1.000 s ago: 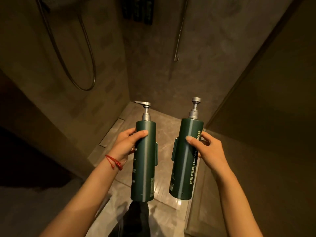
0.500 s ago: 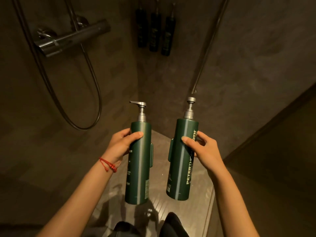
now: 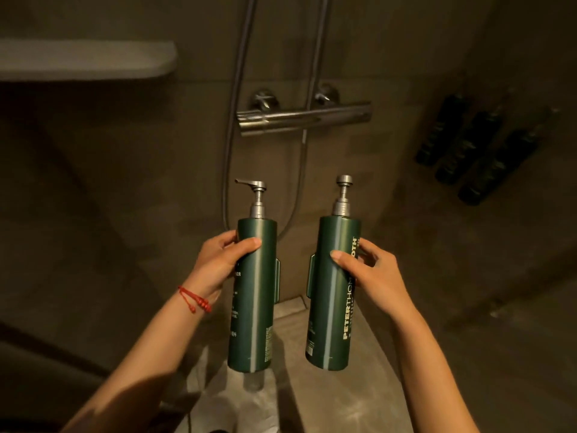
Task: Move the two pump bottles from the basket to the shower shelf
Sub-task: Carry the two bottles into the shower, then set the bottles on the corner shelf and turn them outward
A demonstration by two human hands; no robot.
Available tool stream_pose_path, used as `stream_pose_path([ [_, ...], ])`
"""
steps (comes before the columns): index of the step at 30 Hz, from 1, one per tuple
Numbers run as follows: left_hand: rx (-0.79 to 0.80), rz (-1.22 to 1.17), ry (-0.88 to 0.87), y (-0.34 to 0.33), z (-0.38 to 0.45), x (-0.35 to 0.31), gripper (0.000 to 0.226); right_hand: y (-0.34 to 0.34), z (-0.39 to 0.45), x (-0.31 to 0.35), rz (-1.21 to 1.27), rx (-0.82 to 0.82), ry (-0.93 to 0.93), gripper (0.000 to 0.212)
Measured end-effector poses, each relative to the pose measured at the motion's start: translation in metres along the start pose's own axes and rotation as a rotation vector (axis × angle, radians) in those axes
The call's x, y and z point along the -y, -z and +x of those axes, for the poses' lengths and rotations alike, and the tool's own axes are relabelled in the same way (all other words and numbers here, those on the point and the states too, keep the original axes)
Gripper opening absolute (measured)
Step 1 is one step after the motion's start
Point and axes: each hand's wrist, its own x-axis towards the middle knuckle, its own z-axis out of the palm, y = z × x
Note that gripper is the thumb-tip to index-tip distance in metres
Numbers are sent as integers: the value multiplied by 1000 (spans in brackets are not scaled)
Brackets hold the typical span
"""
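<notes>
I hold two tall dark green pump bottles upright in front of me, side by side. My left hand (image 3: 218, 260) grips the left pump bottle (image 3: 254, 295), whose silver pump spout points left. My right hand (image 3: 371, 276) grips the right pump bottle (image 3: 334, 295), which carries white lettering down its side. A pale shower shelf (image 3: 93, 59) juts from the wall at the upper left, well above and left of both bottles. No basket is in view.
A chrome shower mixer bar (image 3: 304, 118) with its hose (image 3: 231, 135) is mounted on the wall straight ahead, above the bottles. Three dark bottles (image 3: 471, 151) hang on the right wall. Stone shower floor (image 3: 343, 401) lies below my arms.
The view has swung left and up: the mixer bar went from upper left to centre, the three wall bottles slid right, and the shelf came into view. Both hands keep their grip.
</notes>
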Motion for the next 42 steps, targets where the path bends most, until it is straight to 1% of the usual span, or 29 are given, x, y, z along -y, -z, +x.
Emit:
stream_pose_path([
  [4,-167,-13,-72,14,-7,-21,15,-10,41,18,-8,189,76,18],
  [6,-224,6,-113,22,-13,-33,22,-18,57,29,-3,263,111,20],
  [9,-298,21,-188,34,-21,-55,34,-32,75,46,12,335,167,23],
  [12,-353,53,-272,43,-27,-78,41,-47,89,67,28,395,234,20],
  [14,-408,95,-324,50,-28,-94,40,-56,98,84,42,410,286,23],
  [17,-449,125,-418,61,-28,-122,28,-71,109,111,64,413,361,29],
  [20,-445,142,-493,77,-25,-151,33,-87,120,135,76,387,409,37],
  [23,-450,126,-572,93,-19,-177,31,-103,128,158,64,387,484,42],
  [26,-443,132,-640,105,-12,-198,37,-117,135,177,55,399,530,61],
  [27,-439,137,-658,108,-9,-204,40,-122,137,185,60,397,539,63],
  [33,-407,114,-793,130,11,-249,40,-137,160,234,143,326,655,44],
  [37,-367,74,-862,135,22,-280,44,-146,174,265,149,296,733,33],
  [42,-377,37,-946,146,35,-311,38,-163,198,294,146,299,823,25],
])
